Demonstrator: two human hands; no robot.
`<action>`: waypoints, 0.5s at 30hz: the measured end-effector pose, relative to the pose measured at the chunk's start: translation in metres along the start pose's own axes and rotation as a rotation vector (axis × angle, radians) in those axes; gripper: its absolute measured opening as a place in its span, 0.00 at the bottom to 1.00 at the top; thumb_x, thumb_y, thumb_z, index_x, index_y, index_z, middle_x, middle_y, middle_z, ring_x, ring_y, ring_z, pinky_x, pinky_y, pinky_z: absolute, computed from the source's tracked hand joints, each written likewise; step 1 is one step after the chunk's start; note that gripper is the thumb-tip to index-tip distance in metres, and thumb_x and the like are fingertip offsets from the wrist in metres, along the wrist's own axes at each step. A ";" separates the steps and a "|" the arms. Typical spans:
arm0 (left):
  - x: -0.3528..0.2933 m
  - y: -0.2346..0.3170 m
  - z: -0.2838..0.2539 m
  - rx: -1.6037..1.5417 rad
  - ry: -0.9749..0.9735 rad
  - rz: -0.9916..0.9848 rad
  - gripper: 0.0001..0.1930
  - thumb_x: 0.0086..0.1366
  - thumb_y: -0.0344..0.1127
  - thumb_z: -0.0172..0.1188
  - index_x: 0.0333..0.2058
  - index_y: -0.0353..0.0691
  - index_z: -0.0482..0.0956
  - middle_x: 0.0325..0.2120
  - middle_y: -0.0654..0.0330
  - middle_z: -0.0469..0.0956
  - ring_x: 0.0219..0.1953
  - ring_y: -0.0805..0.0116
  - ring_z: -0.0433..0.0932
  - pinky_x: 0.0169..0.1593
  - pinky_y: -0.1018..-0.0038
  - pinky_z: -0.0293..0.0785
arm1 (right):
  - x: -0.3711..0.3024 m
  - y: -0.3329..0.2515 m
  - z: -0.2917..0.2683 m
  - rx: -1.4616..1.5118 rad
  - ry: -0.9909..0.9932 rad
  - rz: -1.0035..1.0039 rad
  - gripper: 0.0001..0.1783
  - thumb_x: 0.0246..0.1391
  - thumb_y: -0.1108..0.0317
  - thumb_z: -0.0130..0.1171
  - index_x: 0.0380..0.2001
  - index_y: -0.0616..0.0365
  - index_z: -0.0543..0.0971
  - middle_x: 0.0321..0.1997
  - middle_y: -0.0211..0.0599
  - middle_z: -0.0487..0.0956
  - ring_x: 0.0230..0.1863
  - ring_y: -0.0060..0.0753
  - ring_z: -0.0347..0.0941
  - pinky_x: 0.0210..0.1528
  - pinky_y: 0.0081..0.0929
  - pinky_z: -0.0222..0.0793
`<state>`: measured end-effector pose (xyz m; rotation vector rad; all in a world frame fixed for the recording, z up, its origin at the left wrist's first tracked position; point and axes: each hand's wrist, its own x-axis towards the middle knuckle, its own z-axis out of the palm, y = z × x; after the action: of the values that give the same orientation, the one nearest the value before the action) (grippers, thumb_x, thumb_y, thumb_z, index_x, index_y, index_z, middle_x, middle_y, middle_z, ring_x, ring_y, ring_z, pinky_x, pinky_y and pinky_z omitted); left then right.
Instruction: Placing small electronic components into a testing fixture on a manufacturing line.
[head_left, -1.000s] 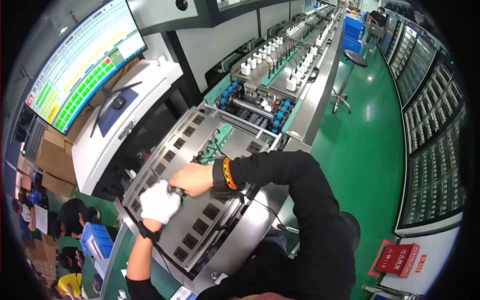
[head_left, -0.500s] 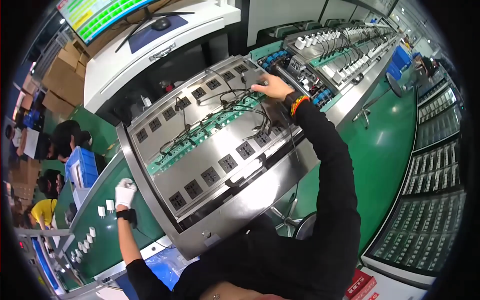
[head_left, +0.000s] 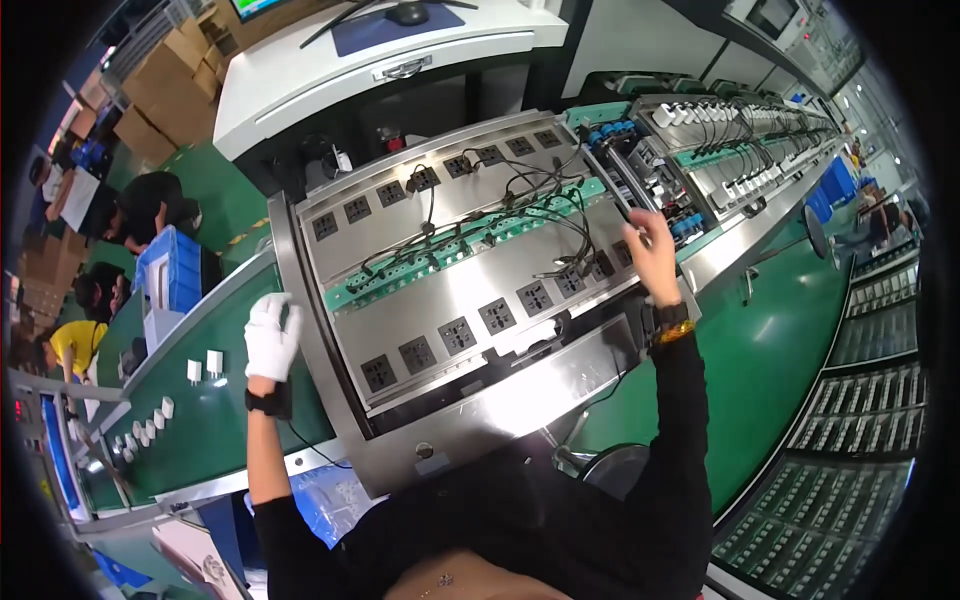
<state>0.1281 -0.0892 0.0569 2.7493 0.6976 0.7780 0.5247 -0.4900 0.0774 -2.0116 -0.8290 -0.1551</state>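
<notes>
My left hand [head_left: 272, 338], in a white glove with a black wrist strap, is over the green conveyor belt [head_left: 250, 420] beside the metal fixture's left edge. Its thumb stands apart from the fingers and nothing shows in it. My bare right hand [head_left: 654, 258] hovers at the right end of the near socket row, thumb and forefinger apart; I make out nothing held. Between the hands lies the steel test plate [head_left: 450, 290], with two rows of black sockets [head_left: 497, 316]. Black cables [head_left: 560, 215] tangle along its green middle strip [head_left: 400, 272].
White chargers [head_left: 214, 363] stand on the belt to the left. Farther right, another plate carries several white adapters [head_left: 690, 113] with cables. A white desk [head_left: 300, 95] with a mouse [head_left: 407, 13] is behind. A stool [head_left: 612, 470] stands near my right side. Other people work far left.
My right hand has come from the far right cables toward the near socket row. My left hand has lifted and its fingers have spread. The view has shifted.
</notes>
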 end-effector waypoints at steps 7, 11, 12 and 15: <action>-0.059 0.153 -0.042 -0.184 -0.424 0.382 0.18 0.45 0.38 0.64 0.36 0.41 0.74 0.37 0.56 0.73 0.41 0.55 0.72 0.40 0.64 0.68 | -0.072 -0.045 0.012 -0.316 -0.168 -0.153 0.16 0.46 0.71 0.58 0.41 0.61 0.74 0.40 0.42 0.72 0.42 0.43 0.68 0.47 0.30 0.63; -0.125 0.150 -0.031 -0.155 -0.537 0.530 0.22 0.43 0.40 0.63 0.40 0.45 0.72 0.40 0.60 0.71 0.43 0.59 0.71 0.40 0.63 0.67 | -0.084 -0.069 0.034 -0.268 -0.025 -0.153 0.14 0.43 0.71 0.59 0.37 0.61 0.75 0.37 0.42 0.72 0.40 0.46 0.67 0.45 0.33 0.63; -0.133 0.148 -0.028 -0.158 -0.535 0.523 0.22 0.43 0.40 0.63 0.40 0.45 0.72 0.40 0.60 0.71 0.43 0.59 0.71 0.40 0.63 0.67 | -0.083 -0.075 0.037 -0.218 0.009 -0.136 0.14 0.43 0.72 0.59 0.37 0.61 0.75 0.37 0.42 0.72 0.40 0.46 0.67 0.45 0.34 0.63; -0.140 0.142 -0.031 -0.077 -0.497 0.638 0.20 0.45 0.40 0.60 0.40 0.47 0.72 0.40 0.63 0.72 0.43 0.63 0.71 0.40 0.64 0.66 | -0.078 -0.101 0.056 -0.103 0.080 -0.102 0.13 0.43 0.72 0.59 0.36 0.60 0.75 0.36 0.42 0.72 0.39 0.46 0.68 0.44 0.35 0.63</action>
<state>0.0611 -0.2797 0.0646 2.9151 -0.3123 0.1686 0.3920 -0.4491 0.0856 -2.0451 -0.8888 -0.3404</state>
